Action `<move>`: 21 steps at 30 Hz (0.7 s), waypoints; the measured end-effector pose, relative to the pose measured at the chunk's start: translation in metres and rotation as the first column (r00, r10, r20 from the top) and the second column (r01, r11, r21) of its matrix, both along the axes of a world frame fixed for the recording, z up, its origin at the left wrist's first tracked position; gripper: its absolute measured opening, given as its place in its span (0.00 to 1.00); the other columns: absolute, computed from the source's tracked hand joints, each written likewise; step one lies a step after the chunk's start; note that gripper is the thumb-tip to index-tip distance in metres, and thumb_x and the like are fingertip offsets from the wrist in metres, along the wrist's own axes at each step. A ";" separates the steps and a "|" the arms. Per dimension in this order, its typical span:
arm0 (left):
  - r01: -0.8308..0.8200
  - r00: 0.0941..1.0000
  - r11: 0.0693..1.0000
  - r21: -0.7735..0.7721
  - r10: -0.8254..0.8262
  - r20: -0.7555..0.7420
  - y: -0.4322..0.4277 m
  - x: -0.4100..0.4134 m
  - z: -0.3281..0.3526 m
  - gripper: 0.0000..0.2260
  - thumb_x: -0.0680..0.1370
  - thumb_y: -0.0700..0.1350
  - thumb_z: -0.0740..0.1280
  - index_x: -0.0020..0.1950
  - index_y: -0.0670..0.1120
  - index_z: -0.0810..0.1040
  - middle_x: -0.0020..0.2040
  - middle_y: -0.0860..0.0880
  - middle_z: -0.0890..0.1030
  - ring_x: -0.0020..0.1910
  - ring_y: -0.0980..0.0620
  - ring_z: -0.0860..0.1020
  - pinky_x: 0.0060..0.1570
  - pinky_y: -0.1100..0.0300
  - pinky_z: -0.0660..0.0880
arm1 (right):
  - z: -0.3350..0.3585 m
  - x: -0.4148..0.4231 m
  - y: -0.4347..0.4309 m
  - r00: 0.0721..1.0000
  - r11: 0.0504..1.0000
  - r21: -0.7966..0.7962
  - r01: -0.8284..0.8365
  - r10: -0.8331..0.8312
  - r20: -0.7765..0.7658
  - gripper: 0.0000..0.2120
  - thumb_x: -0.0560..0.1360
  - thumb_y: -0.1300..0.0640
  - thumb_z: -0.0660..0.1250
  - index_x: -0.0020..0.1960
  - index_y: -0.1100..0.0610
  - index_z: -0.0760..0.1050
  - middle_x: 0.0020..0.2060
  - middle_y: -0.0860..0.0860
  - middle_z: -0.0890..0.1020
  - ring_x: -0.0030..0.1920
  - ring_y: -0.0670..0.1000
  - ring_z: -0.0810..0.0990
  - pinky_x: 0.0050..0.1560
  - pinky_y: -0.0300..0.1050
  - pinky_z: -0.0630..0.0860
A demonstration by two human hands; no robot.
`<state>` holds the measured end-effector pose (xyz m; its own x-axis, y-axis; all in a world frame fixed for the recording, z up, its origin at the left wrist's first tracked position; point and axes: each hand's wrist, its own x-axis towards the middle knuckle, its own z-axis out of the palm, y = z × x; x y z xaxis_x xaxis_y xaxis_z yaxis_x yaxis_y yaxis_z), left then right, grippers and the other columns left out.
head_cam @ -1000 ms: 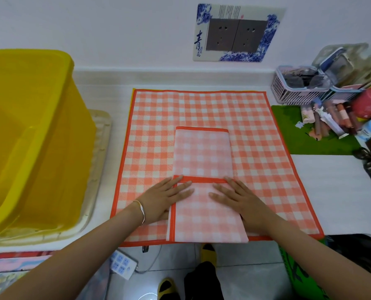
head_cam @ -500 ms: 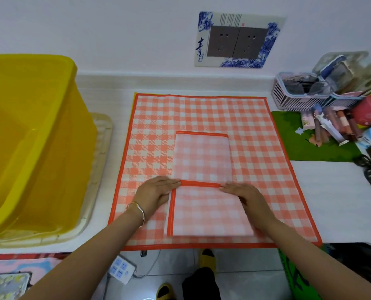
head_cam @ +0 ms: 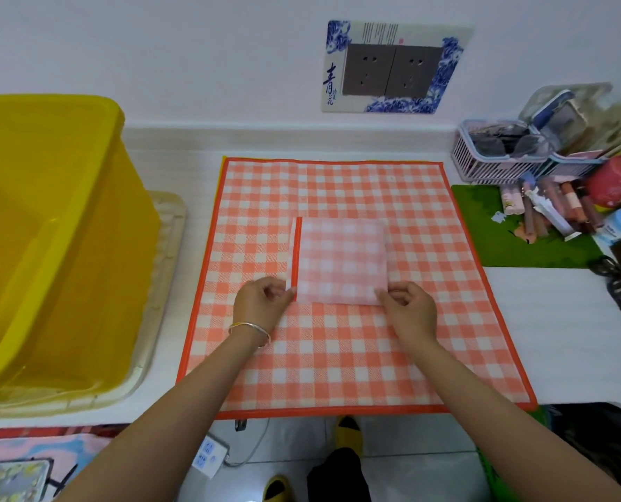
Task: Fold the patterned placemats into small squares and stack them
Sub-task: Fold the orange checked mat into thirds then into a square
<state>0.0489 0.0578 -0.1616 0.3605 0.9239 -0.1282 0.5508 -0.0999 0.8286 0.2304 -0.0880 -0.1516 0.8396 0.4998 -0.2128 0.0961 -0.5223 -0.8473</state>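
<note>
An orange-and-white checked placemat, folded into a small pale square (head_cam: 341, 260), lies on the middle of a large unfolded checked placemat (head_cam: 338, 360) spread flat on the white counter. An orange hem strip shows along the folded square's left side. My left hand (head_cam: 262, 302) pinches its near left corner. My right hand (head_cam: 408, 306) pinches its near right corner. Both hands rest on the large mat.
A big yellow plastic tub (head_cam: 48, 240) stands on a beige tray (head_cam: 164, 284) at the left. A green mat (head_cam: 511, 244) with tubes, bottles and a lilac basket (head_cam: 490, 164) crowds the right. A wall socket (head_cam: 392, 70) is behind. The counter edge runs just below the mat.
The near half of the folded strip has been turned up over the far half, making a small square. Both hands moved from the middle fold to its near corners.
</note>
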 end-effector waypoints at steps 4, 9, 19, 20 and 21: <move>-0.056 0.998 0.995 -0.082 0.054 -0.022 0.002 0.007 0.004 0.06 0.70 0.45 0.74 0.42 0.49 0.78 0.36 0.51 0.80 0.37 0.52 0.79 0.41 0.63 0.77 | 0.002 0.002 0.007 0.998 0.997 -0.050 0.066 -0.066 -0.004 0.11 0.71 0.51 0.72 0.49 0.55 0.76 0.42 0.47 0.81 0.41 0.45 0.78 0.45 0.40 0.75; -0.027 0.980 1.000 -0.008 0.025 -0.197 0.002 0.009 0.011 0.17 0.70 0.50 0.74 0.55 0.50 0.73 0.45 0.50 0.78 0.41 0.52 0.76 0.42 0.62 0.77 | 0.003 -0.002 0.009 0.994 0.993 -0.095 0.072 -0.063 0.094 0.12 0.71 0.50 0.72 0.49 0.54 0.73 0.42 0.46 0.78 0.42 0.46 0.77 0.44 0.40 0.76; 0.601 0.691 0.770 0.213 -0.366 -0.623 0.005 0.045 0.001 0.22 0.82 0.53 0.43 0.76 0.57 0.43 0.77 0.52 0.40 0.75 0.50 0.37 0.71 0.51 0.36 | -0.005 -0.030 0.057 0.749 0.869 -0.307 -0.387 0.491 0.445 0.22 0.82 0.51 0.49 0.76 0.51 0.55 0.76 0.47 0.52 0.76 0.47 0.45 0.75 0.46 0.40; 0.592 0.688 0.780 0.201 -0.360 -0.630 0.005 0.045 -0.004 0.22 0.82 0.54 0.42 0.76 0.57 0.42 0.77 0.52 0.40 0.75 0.50 0.36 0.71 0.51 0.35 | -0.009 -0.030 0.063 0.716 0.832 -0.367 -0.416 0.548 0.432 0.23 0.82 0.50 0.47 0.77 0.50 0.51 0.77 0.47 0.49 0.76 0.47 0.42 0.74 0.45 0.37; 0.583 0.686 0.788 0.198 -0.347 -0.640 0.005 0.045 -0.008 0.22 0.82 0.54 0.41 0.76 0.56 0.41 0.77 0.52 0.39 0.75 0.50 0.35 0.71 0.51 0.35 | -0.013 -0.031 0.066 0.680 0.794 -0.426 -0.433 0.598 0.424 0.23 0.82 0.49 0.45 0.77 0.49 0.49 0.77 0.47 0.47 0.76 0.47 0.40 0.73 0.45 0.35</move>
<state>0.0941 0.0624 -0.1699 0.7302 0.6680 -0.1432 0.6802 -0.6914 0.2433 0.1998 -0.0217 -0.1646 0.4802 0.8768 -0.0267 0.7932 -0.4471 -0.4134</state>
